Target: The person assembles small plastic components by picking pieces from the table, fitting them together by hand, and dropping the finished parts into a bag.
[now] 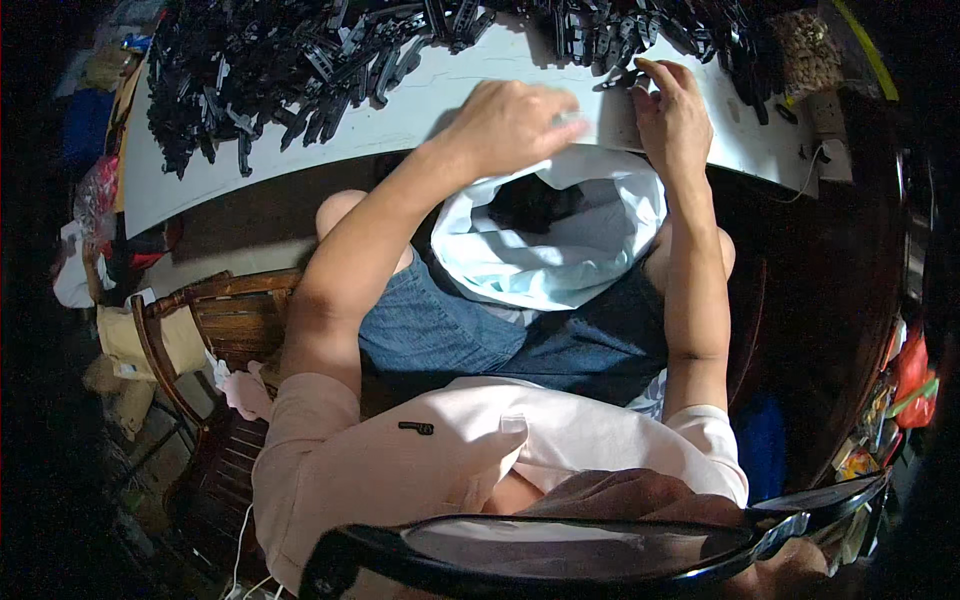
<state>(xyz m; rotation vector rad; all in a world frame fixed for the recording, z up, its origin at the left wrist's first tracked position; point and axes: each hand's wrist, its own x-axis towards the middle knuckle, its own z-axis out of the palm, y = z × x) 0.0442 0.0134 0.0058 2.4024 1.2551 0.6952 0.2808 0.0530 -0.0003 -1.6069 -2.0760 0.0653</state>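
Over the near edge of the white table, my left hand is held above the rim of a white bag. Its fingers are smeared by motion, so I cannot see whether they hold anything. To the right, my right hand is at the table's edge, thumb and forefinger pinched at a small black plastic part. The bag stands between my knees with its mouth wide, and dark pieces lie inside.
Heaps of black plastic parts cover the far left of the white table, with another heap at the far right. A bag of tan pieces sits at the right corner. A wooden chair stands at my left.
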